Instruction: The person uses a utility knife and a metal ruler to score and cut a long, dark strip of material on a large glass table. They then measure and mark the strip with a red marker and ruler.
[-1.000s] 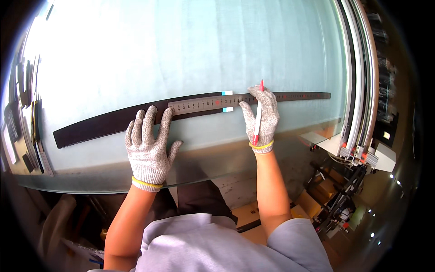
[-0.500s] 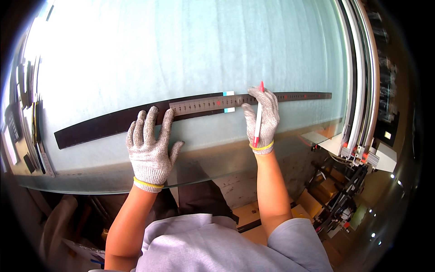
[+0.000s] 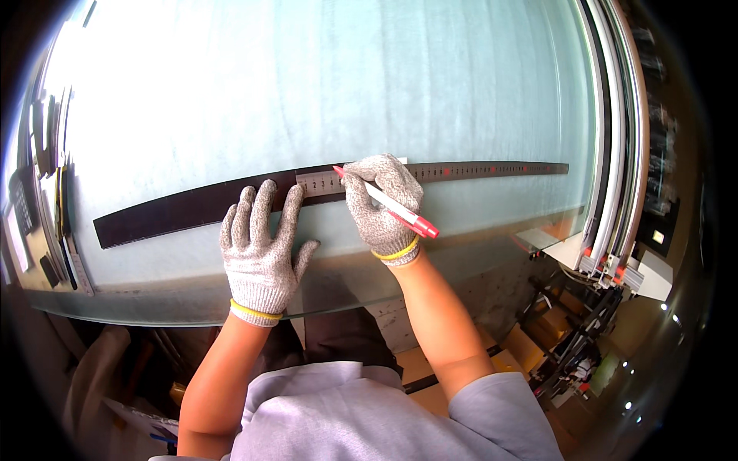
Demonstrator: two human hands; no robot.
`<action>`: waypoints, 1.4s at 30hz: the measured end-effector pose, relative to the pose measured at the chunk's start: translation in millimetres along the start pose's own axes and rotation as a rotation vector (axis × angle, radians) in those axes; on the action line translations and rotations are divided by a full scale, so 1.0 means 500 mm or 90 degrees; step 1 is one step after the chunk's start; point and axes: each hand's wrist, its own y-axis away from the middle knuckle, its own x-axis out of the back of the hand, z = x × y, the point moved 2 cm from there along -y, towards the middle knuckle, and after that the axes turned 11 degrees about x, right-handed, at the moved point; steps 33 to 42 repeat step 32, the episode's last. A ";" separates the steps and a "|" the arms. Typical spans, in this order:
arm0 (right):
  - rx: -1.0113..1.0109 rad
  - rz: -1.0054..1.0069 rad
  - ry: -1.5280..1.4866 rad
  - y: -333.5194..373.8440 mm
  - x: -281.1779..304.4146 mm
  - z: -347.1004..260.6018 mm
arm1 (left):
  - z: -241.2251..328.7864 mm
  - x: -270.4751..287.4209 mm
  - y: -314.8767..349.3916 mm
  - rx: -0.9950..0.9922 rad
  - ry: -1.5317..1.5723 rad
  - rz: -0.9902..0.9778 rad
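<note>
A long dark strip lies across the pale glass sheet, with a steel ruler resting on it and running past its right end. My left hand, in a speckled grey knit glove with a yellow cuff, lies with fingers spread, fingertips on the strip by the ruler's left end. It grips nothing. My right hand, gloved the same way, is closed on a white pen with red ends. Its red tip points left, at the ruler's upper edge; contact is hard to tell. This hand covers part of the ruler and the strip's right end.
The glass sheet has its near edge just before my body. Along the left lie a dark calculator, a yellow-and-black knife and several narrow tools. A metal rail borders the right. Cardboard boxes stand below at right.
My right hand has moved left along the ruler and turned the pen from roughly upright to slanting, tip now toward the left. The left hand stays on the strip.
</note>
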 end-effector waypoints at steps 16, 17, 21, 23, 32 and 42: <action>0.018 -0.006 0.003 -0.004 -0.007 0.003 | -0.003 0.000 0.000 0.002 0.009 -0.010; 0.013 -0.010 0.004 -0.004 -0.005 0.002 | -0.003 0.000 -0.001 0.003 0.008 -0.011; -0.005 -0.010 0.011 -0.005 -0.004 -0.001 | -0.003 -0.002 0.000 0.000 0.007 -0.009; -0.013 -0.008 0.009 -0.004 -0.005 0.000 | -0.002 0.000 -0.001 0.002 0.005 -0.012; -0.044 0.021 -0.071 0.034 0.014 -0.001 | -0.003 -0.003 0.001 0.005 0.010 -0.014; -0.044 0.021 -0.071 0.034 0.014 -0.001 | -0.003 -0.003 0.001 0.005 0.010 -0.014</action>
